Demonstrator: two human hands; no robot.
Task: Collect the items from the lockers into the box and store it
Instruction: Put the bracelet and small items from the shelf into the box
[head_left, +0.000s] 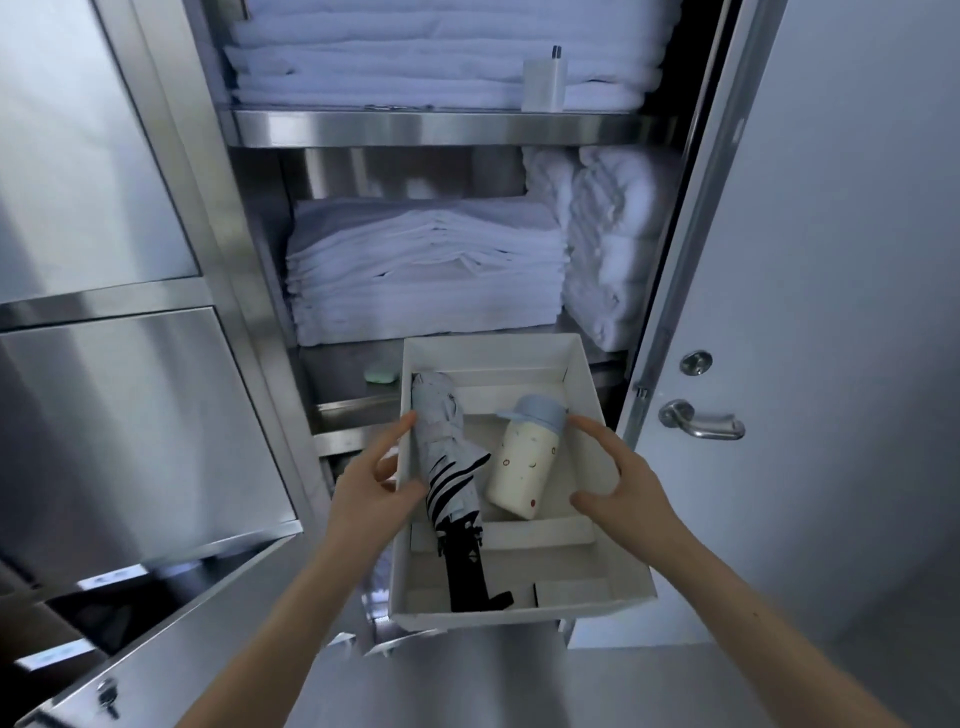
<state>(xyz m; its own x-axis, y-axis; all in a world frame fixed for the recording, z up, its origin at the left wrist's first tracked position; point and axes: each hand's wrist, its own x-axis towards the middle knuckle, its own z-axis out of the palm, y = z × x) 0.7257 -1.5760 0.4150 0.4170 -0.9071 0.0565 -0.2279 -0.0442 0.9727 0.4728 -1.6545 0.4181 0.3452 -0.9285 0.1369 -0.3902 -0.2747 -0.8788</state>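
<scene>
A white open box (493, 353) is held in front of an open steel locker. Inside it lie a folded umbrella (452, 467) with a black handle and a cream bottle (524, 467) with a blue cap. My left hand (374, 488) grips the box's left wall, thumb inside. My right hand (623, 488) is on the right wall, fingers spread over the rim. A small green case (381, 374) lies on the lower locker shelf just left of the box. A white charger plug (544, 83) stands on the upper shelf's front edge.
Stacks of folded white towels (426, 270) fill both shelves, with rolled ones (613, 244) at the right. The white locker door (805, 312) with a lever handle stands open at the right. Closed steel locker doors (130, 426) are at the left; one low door hangs open.
</scene>
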